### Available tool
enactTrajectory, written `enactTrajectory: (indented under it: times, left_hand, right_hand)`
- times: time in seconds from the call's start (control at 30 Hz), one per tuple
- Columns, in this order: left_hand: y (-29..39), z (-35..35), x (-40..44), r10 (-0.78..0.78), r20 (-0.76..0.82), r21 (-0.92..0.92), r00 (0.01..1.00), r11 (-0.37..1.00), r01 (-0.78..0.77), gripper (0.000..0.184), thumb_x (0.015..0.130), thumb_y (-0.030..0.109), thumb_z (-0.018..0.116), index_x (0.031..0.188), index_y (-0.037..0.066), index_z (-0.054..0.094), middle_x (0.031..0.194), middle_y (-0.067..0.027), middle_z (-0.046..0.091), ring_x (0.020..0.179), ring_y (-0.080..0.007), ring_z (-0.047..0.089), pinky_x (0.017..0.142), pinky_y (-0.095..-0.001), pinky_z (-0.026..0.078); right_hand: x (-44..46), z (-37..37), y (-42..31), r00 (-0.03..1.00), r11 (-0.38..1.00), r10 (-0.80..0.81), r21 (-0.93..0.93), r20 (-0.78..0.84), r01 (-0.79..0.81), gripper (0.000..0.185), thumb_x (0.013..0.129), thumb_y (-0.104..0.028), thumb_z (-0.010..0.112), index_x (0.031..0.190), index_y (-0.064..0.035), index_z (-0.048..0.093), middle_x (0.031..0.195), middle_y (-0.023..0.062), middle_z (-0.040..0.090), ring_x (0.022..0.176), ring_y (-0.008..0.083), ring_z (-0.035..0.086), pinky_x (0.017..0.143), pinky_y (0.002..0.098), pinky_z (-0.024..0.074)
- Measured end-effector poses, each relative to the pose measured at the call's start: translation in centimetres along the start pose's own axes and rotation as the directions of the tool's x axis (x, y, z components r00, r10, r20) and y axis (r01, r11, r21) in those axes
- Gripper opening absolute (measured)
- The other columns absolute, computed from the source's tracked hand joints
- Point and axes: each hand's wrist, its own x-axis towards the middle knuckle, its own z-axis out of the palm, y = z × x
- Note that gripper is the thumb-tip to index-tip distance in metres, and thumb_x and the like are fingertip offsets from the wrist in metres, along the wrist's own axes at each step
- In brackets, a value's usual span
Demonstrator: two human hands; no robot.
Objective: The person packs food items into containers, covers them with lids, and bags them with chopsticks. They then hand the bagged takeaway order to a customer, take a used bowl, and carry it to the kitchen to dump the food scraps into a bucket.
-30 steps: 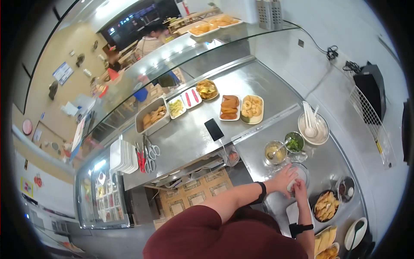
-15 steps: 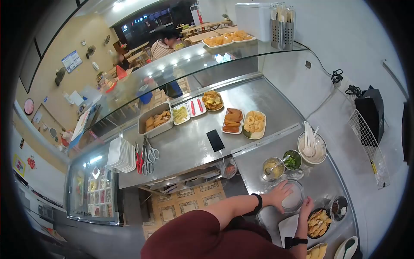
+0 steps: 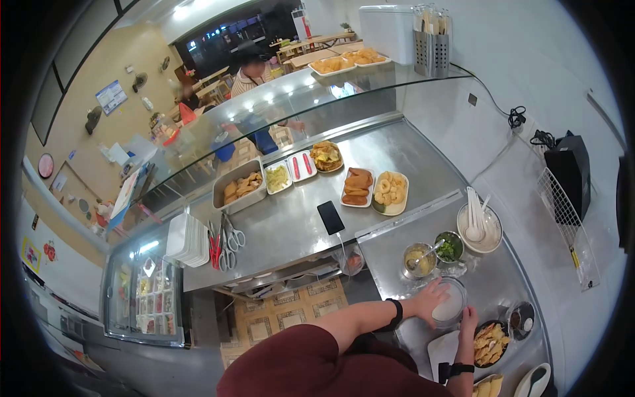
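Currently, we see the left grip (image 3: 428, 303) with fingers spread against the near rim of a clear bowl (image 3: 451, 301), probably to steady it on the steel desk (image 3: 391, 272). The right grip (image 3: 468, 321) hangs just beside the bowl, fingers drawn together; we cannot tell whether they pinch anything. Close around stand a small sauce cup (image 3: 420, 260), a bowl of chopped greens (image 3: 450, 245) and a bowl of fried pieces (image 3: 491, 344), grouped, we judge, for short reaches. Further off: a plugged-in smartphone (image 3: 330, 218), its screen dark. Lettering on the wall poster (image 3: 111, 97) is too small for us; no brands readable.
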Motion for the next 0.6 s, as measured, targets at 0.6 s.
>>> enactTrajectory:
  times: [0.6]
  left_hand:
    - [-0.9,0.9,0.1,0.032,-0.021,0.034,0.999,0.999,-0.031,0.115,0.033,0.066,0.067,0.124,0.004,0.037,0.136,-0.0184,0.020,0.125,-0.0449,0.010,0.102,-0.0496,0.015]
  right_hand:
    - [-6.5,-8.7,-7.7,0.965,0.462,0.215,0.855,0.151,-0.237,0.025,0.086,-0.029,0.051,0.086,-0.0047,0.055,0.073,0.0020,0.054,0.063,0.0094,0.049,0.052,0.0215,0.0411]
